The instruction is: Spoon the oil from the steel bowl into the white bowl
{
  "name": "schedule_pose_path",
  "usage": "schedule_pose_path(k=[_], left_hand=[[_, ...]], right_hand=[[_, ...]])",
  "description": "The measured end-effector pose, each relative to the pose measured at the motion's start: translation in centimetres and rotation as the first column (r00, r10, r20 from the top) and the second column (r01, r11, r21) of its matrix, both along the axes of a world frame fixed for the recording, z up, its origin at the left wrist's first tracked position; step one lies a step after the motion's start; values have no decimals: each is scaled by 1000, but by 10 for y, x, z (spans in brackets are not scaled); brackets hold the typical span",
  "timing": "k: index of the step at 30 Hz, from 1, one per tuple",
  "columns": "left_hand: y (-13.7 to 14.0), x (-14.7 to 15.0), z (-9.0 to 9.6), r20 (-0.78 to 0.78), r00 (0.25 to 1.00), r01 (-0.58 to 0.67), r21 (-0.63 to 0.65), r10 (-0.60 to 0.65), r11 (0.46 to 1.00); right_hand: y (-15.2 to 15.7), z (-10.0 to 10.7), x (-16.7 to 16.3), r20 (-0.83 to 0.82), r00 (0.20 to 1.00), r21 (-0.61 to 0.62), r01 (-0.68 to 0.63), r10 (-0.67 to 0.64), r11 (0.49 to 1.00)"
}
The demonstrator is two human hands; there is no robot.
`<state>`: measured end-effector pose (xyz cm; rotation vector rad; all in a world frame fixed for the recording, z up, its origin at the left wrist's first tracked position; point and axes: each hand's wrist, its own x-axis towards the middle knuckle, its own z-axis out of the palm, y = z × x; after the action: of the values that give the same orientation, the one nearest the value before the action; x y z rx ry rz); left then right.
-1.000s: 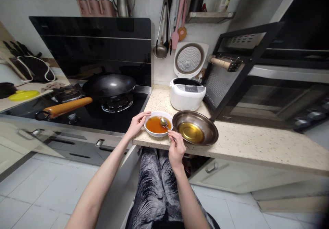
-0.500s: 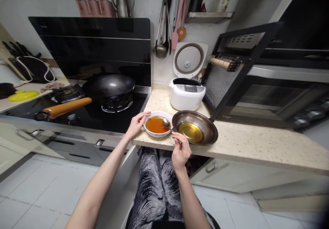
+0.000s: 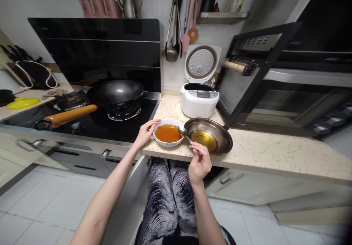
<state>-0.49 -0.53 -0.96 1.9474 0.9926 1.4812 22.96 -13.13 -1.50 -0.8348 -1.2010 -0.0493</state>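
Observation:
A white bowl (image 3: 168,144) of amber-red liquid (image 3: 167,133) stands near the counter's front edge. My left hand (image 3: 145,133) grips its left rim, fingers on top at the far left side. Pinched by its handle in my right hand (image 3: 200,163) is a metal spoon (image 3: 182,130); its head hangs over the gap between the bowl's right rim and a steel basin (image 3: 224,138). Clear yellow liquid (image 3: 204,139) lies in the bottom of that basin, just right of the bowl. Whether the spoon carries liquid is hard to tell.
Behind the basin stands a white rice cooker (image 3: 199,103), lid up. On the stove to the left sits a black wok (image 3: 115,91) with a wooden handle (image 3: 70,116). An oven (image 3: 297,105) is at the right. Utensils such as a ladle (image 3: 170,54) hang on the wall.
My right hand has moved right with the spoon, whose head has gone from over the liquid in the bowl to the bowl's right rim. My left hand stays on the bowl.

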Motion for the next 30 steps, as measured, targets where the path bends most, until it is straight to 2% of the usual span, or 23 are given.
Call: schedule_pose_path(k=[8,19,25,30], left_hand=[[1,1,-1,14,1000,2,-2,-2,1000],[0,0,0,8,1000,1,-4,-1,1000],[-1,0,1,10,1000,7,-2,-7,1000],[-1,1,1,10,1000,-1,-6,1,1000]], right_hand=[[1,4,20,-60,993,-1,97,-97,995],[4,2,27,54,983,18,172,-173,985],[6,0,30,219,961,61,157,-167,986],[7,-1,35,351,929,59,98,-113,993]])
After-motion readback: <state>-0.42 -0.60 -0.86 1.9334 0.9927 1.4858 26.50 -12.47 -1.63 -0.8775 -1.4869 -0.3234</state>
